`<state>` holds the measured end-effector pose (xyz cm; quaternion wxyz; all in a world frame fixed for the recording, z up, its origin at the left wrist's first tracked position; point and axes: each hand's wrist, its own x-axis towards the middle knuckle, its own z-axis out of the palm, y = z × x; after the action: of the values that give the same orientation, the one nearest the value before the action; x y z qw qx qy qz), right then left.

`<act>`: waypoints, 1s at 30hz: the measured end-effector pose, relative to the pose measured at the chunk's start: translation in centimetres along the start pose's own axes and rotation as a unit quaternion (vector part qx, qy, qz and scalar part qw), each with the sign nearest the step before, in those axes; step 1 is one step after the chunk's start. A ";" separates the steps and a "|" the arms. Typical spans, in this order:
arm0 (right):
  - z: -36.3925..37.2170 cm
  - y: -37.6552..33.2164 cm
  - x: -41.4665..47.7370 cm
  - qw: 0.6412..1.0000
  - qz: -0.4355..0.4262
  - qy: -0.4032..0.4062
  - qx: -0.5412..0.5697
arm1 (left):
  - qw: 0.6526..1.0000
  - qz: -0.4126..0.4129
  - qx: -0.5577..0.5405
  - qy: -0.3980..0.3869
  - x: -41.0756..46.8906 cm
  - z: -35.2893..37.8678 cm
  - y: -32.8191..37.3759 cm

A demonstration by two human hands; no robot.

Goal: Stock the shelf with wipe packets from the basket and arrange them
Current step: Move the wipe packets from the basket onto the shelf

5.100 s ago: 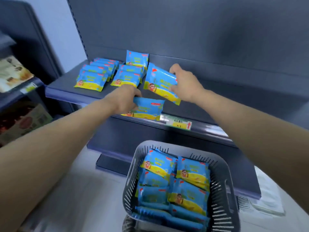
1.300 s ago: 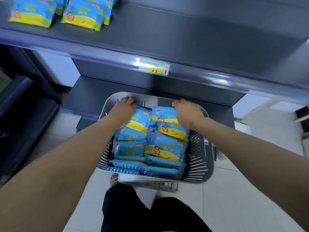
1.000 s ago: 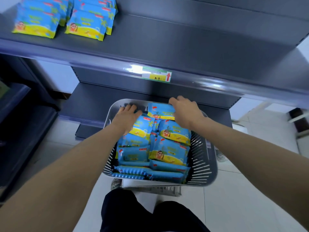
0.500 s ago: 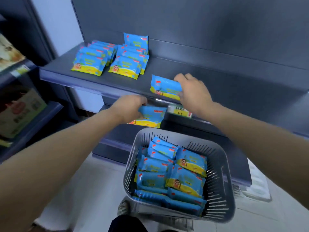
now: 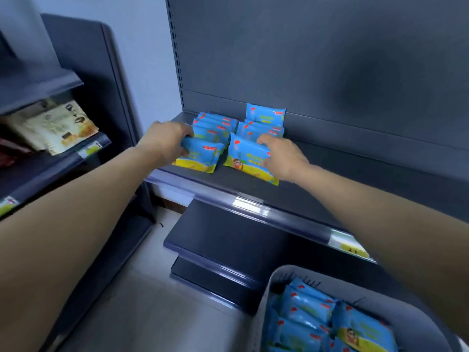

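Head camera gives me both arms reaching to the left end of the grey shelf (image 5: 330,199). I see the left hand (image 5: 167,139) with its fingers curled round the left end of the front-left packet (image 5: 200,156), and the right hand (image 5: 284,156) gripping the right end of the front-right packet (image 5: 250,160), forefinger hooked over its upper edge. Both are soft, pillow-shaped wrappers, bright blue with a yellow band along one long side and a small red label near the top. The front-right packet also shows a cartoon face in its lower left corner. Each lies face up with its long axis roughly parallel to the shelf's front edge, the yellow band turned toward that edge, and the front-right packet skewed a little so its right end sits nearer the edge. They lie side by side with a narrow gap, at the front of two overlapping rows of packets (image 5: 215,124) that run back toward the rear panel, where one upright packet (image 5: 265,113) leans against it. I cannot tell whether the two gripped packets rest fully on the shelf or are slightly lifted. Low at the right, the grey basket (image 5: 279,273) holds more basket packets (image 5: 317,321) of the same kind, below the shelf's front edge, where a price tag (image 5: 347,246) is fixed.
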<state>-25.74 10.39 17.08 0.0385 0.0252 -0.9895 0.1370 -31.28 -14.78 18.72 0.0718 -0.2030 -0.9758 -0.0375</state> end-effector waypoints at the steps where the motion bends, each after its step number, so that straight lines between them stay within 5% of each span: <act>1: 0.5 -0.2 0.7 1.000 0.003 -0.013 0.003 | 1.000 -0.003 0.002 -0.011 0.9 0.4 -0.8; 5: 2.1 -0.2 2.7 0.997 0.024 -0.068 -0.014 | 0.997 -0.001 0.006 -0.072 3.7 3.0 -3.2; 13: 4.3 -0.1 4.4 0.988 0.066 -0.085 -0.110 | 0.997 0.030 0.007 -0.066 7.5 6.5 -4.5; 30: 5.8 1.7 5.5 0.984 0.057 0.066 -0.155 | 0.999 0.008 0.038 -0.001 9.5 8.6 -2.8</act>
<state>-31.69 10.22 11.51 0.0992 -0.0469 -0.9938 -0.0147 -42.15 -12.76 11.56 0.0788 -0.2076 -0.9750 0.0004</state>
